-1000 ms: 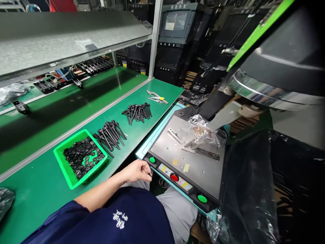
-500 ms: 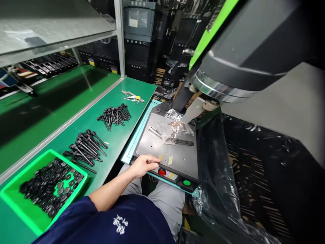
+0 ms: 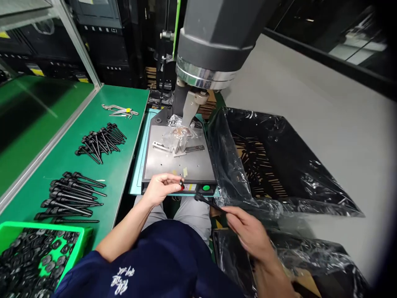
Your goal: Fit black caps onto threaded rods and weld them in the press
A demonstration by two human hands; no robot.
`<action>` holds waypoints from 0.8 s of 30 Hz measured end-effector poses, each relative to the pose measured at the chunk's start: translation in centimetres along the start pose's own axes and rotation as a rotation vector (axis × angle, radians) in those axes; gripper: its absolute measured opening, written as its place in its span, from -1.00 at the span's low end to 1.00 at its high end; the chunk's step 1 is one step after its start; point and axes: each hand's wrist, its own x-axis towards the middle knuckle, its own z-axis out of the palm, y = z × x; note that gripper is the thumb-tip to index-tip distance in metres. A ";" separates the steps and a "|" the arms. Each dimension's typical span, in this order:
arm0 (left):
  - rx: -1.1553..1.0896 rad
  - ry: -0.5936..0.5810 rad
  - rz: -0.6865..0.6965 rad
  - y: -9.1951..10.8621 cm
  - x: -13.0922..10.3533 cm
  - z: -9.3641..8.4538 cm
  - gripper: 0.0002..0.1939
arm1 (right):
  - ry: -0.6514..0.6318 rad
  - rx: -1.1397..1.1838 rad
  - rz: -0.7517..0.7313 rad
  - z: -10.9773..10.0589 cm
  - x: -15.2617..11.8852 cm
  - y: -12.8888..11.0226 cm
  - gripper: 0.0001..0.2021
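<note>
In front of the metal plate (image 3: 155, 167), the left hand (image 3: 159, 189) pinches a small dark part (image 3: 181, 182) — a slip could press the red button (image 3: 182, 188). Front-right of the plate, the right hand (image 3: 248, 231) holds a black screw (image 3: 207, 201) — a loose grip could drop it.

We cannot make out a whole word or number anywhere. White embroidered script (image 3: 123, 280) stands on the chest of the navy shirt (image 3: 173, 256), too loosely drawn for us to read. On the front edge of the machine base (image 3: 213, 192), beside the red button (image 3: 181, 188), we see a white label (image 3: 190, 187) with a yellow strip and a small red mark. Beyond the far edge of the green workbench (image 3: 133, 93), white characters (image 3: 101, 29) line black crates (image 3: 108, 51), illegible to us.
</note>
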 end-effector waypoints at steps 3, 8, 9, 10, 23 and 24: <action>0.039 0.009 0.029 0.3 -1.4 -0.5 -0.60 | -0.107 0.050 -0.045 2.9 3.5 -0.6 -0.68; 0.028 0.085 0.041 0.3 -2.7 -1.1 -0.58 | -0.153 0.031 -0.231 3.9 5.4 -1.8 -0.74; 0.026 0.097 0.041 0.2 -2.8 -1.2 -0.58 | -0.158 0.023 -0.264 3.9 5.5 -1.9 -0.75; 0.029 0.102 0.039 0.2 -2.9 -1.3 -0.58 | -0.164 0.016 -0.292 3.9 5.5 -2.0 -0.75; 0.137 0.001 -0.113 0.6 -2.4 -2.3 -0.60 | -0.130 -0.109 -0.555 4.5 5.4 -1.5 -0.74; 0.130 0.004 -0.111 0.6 -2.3 -2.3 -0.61 | -0.132 -0.119 -0.564 4.5 5.4 -1.5 -0.75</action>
